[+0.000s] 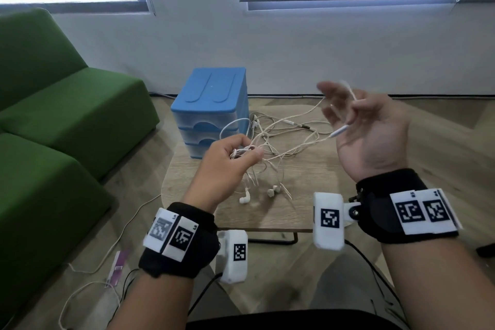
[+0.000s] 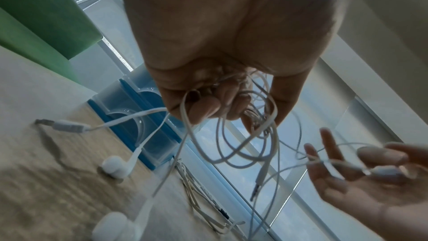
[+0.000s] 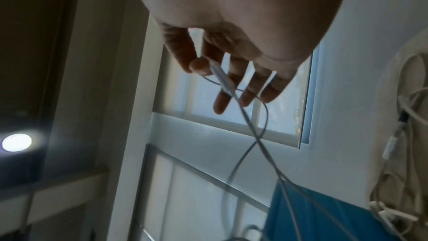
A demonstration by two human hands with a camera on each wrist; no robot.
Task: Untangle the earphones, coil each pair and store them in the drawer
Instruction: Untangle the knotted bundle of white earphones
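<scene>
Several white earphones lie as one tangle [image 1: 278,139] on the small wooden table [image 1: 267,217], beside a blue drawer unit [image 1: 211,104] whose drawers are all closed. My left hand [image 1: 246,153] hovers over the table and grips a bunch of the tangled cables [image 2: 245,144]. Two earbuds [image 1: 245,199] dangle from it onto the tabletop. My right hand [image 1: 348,115] is raised palm up with fingers spread. Its thumb pinches a white inline remote [image 3: 220,76] on one strand against the fingers. That strand [image 1: 300,115] runs back down to the tangle.
A green sofa [image 1: 53,115] stands to the left of the table. Loose cables [image 1: 88,270] and a purple item [image 1: 117,265] lie on the floor at lower left. A wall with windows is just behind the table.
</scene>
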